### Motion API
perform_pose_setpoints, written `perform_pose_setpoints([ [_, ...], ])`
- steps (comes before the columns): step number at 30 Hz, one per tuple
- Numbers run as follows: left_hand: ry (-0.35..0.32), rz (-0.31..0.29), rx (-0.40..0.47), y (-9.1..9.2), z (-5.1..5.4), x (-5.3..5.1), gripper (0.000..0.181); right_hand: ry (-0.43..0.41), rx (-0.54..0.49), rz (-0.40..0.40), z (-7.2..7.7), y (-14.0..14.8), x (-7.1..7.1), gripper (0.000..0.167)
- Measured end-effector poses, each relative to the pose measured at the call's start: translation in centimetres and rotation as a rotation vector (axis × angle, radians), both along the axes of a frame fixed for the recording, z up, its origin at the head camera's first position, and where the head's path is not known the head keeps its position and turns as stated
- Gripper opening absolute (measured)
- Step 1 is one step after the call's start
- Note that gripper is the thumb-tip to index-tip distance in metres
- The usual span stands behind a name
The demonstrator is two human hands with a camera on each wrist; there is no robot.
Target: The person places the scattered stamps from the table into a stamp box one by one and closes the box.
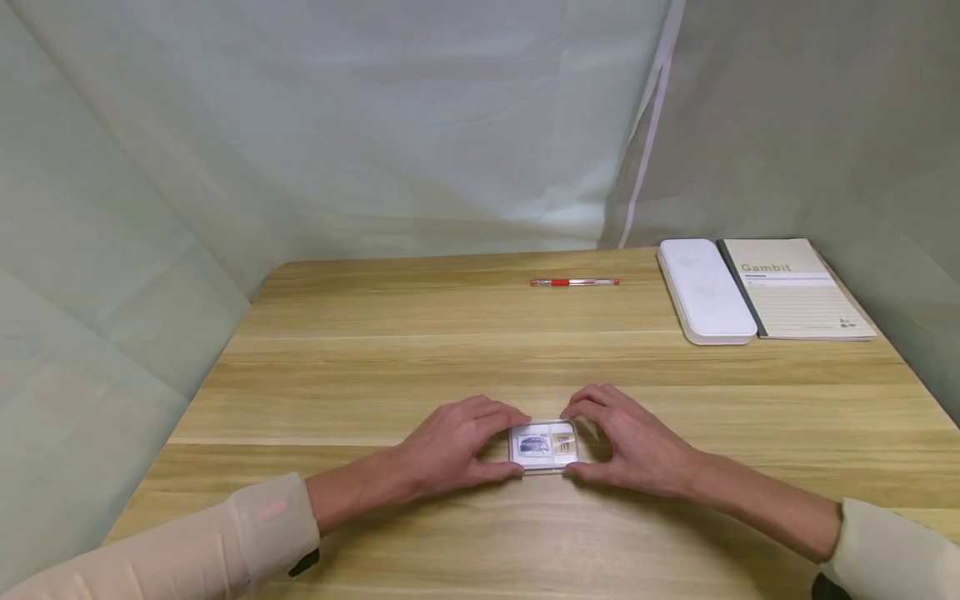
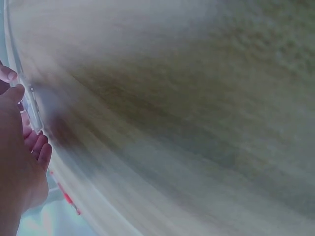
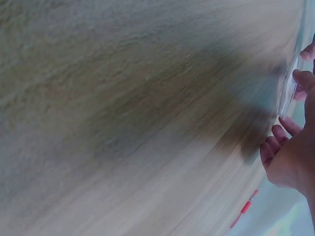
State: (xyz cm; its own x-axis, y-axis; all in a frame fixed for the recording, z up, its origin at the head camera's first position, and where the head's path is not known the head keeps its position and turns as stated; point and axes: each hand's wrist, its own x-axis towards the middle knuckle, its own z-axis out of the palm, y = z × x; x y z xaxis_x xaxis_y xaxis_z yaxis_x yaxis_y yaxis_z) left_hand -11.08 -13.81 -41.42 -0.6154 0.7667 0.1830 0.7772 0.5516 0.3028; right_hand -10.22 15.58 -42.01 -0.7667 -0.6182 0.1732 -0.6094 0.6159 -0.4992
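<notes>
A small clear case (image 1: 534, 446) with rounded corners lies flat on the wooden table near its front. Inside it two stamps show through, a bluish one on the left and a smaller yellowish one on the right. My left hand (image 1: 467, 442) pinches the case's left end, thumb at the near edge and fingers at the far edge. In the same manner my right hand (image 1: 637, 442) grips the right end. Both wrist views catch the case only edge-on, between the fingertips of the left hand (image 2: 24, 147) and the right hand (image 3: 290, 152).
Farther back on the wooden table (image 1: 375, 333) lies a red pen (image 1: 574, 282). A white oblong case (image 1: 707, 287) stands at the back right, beside a beige notebook (image 1: 798, 292) marked "Gambit". Pale fabric walls (image 1: 412, 125) enclose the back and sides.
</notes>
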Motion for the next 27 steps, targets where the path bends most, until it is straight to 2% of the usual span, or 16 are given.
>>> perform_pose_setpoints([
  [27,0.02,-0.012,0.0,-0.07,-0.19,0.02,0.056,0.003,0.004,-0.003,-0.11,0.01,0.06,0.055],
])
